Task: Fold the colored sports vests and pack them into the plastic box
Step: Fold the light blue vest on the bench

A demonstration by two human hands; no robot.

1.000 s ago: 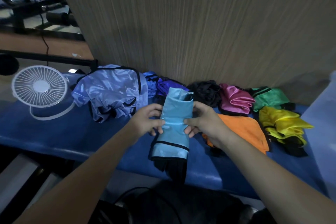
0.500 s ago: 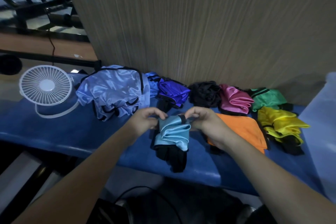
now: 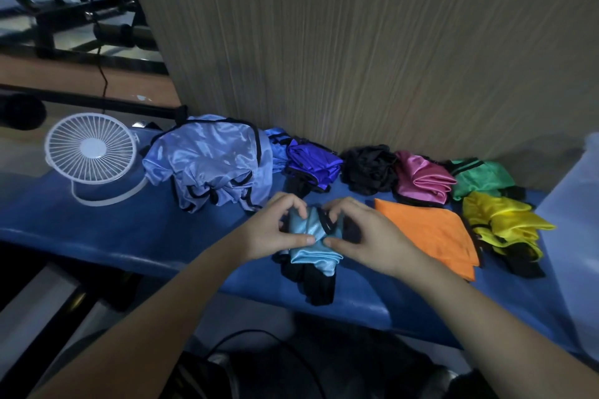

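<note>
Both hands are on the teal vest (image 3: 311, 236), which sits folded into a small bundle near the front edge of the blue bench (image 3: 97, 230), its black trim hanging twd the edge. Left hand (image 3: 275, 230) grips the bundle's left side, fingers curled over the top and thumb pressed along the front fold. Right hand (image 3: 363, 233) grips the right side the same way — thumb tip nearly meets the left thumb at the middle of the cloth.

Other vests lie on the bench behind and to the right, none touched. A loose light-blue vest (image 3: 210, 165) is heaped back left, w/ a royal-blue one (image 3: 275, 146) and a purple one (image 3: 314, 165) just beside it. Then a black vest (image 3: 369, 168), pink vest (image 3: 424, 178) and green vest (image 3: 483, 176) run in a row along the wall panel (image 3: 356, 42). Orange vest (image 3: 431, 233) lies flat just right of the right hand; yellow vest (image 3: 502, 220) is crumpled beyond it. Can't tell if the pale shape at far right is the box.

A white fan (image 3: 90, 149) stands at the bench's left end — well apart from the hands.
</note>
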